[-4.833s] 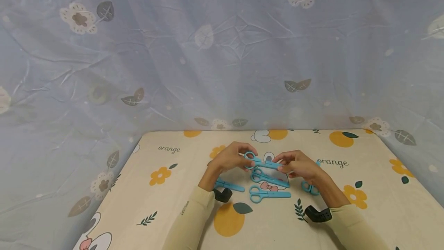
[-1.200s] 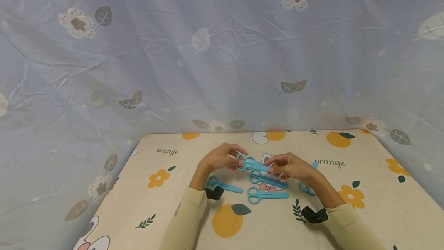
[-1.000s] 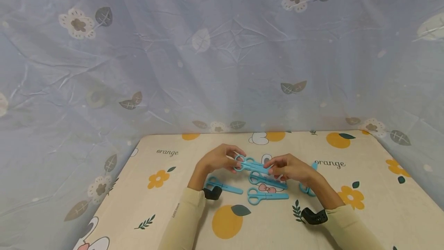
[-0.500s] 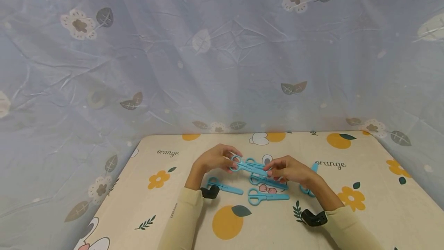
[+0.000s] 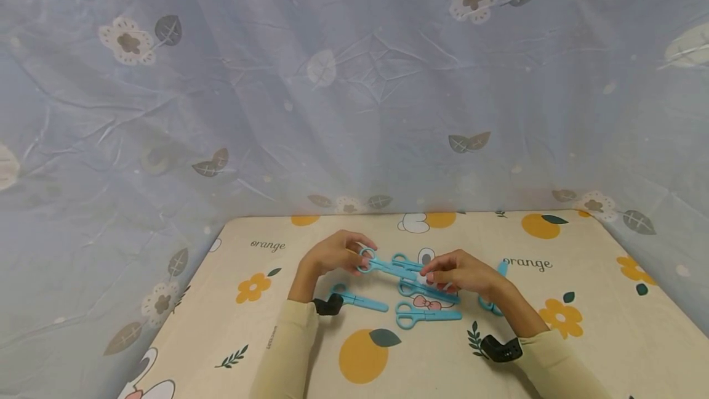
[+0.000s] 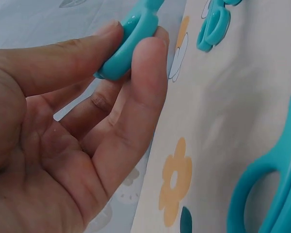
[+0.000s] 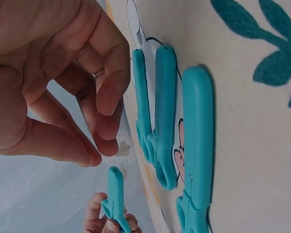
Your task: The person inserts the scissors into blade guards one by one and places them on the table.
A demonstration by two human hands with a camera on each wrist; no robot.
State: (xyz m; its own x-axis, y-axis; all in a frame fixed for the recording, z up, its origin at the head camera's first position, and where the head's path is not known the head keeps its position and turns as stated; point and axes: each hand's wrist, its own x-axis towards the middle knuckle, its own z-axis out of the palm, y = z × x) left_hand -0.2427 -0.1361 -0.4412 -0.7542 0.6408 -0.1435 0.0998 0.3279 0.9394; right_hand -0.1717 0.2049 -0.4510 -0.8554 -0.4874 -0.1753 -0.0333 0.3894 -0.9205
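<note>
My left hand [image 5: 336, 255] pinches a pair of light blue children's scissors [image 5: 396, 270] by one handle loop between thumb and fingers. A blade cover hides the blades, and the covered end points right. In the right wrist view, my right hand [image 7: 63, 82] has loosely bent fingers with nothing between them. Its fingertips are close to that covered end but apart from it. Under and beside the hands lie more capped scissors: a back pair [image 5: 407, 261], a middle pair [image 5: 426, 290] and a front pair [image 5: 429, 314].
Another pair of scissors [image 5: 362, 302] lies below the left hand. One more pair [image 5: 501, 268] sits behind my right wrist, partly hidden. A patterned cloth [image 5: 266, 325] covers the table, and a grey-blue floral curtain [image 5: 354, 109] hangs behind it.
My left hand has drawn the scissors leftward, away from the right hand, which has let go of their covered end. The back pair now shows more fully. The right hand has barely shifted lately.
</note>
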